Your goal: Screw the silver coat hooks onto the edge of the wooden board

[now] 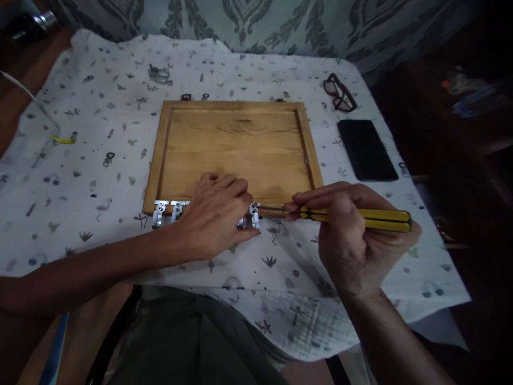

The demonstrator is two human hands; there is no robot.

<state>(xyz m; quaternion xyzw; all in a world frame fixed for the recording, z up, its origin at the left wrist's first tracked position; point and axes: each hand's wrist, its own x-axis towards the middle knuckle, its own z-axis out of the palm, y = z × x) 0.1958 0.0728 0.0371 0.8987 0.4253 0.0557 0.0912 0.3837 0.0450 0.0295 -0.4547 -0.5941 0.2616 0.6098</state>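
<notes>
A framed wooden panel [236,144] lies flat on the cloth-covered table. Along its near edge sit several small silver metal fittings [161,208], shaped like hinges or latches. My left hand [218,214] is closed over that edge, fingers on the wood and thumb beside a fitting [254,214]; what lies beneath the palm is hidden. A screwdriver [368,218] with a yellow and black handle is gripped in my right hand [352,235], held nearly level. Its thin shaft points left along the near edge, and its tip seems close to the rightmost fitting.
Right of the panel lie a black phone [367,149] and dark-rimmed glasses [340,93]. Loose silver fittings [159,74] rest behind it. A yellow object [64,139] and a white cord [30,99] are at left. The patterned tablecloth [100,214] hangs over the near edge.
</notes>
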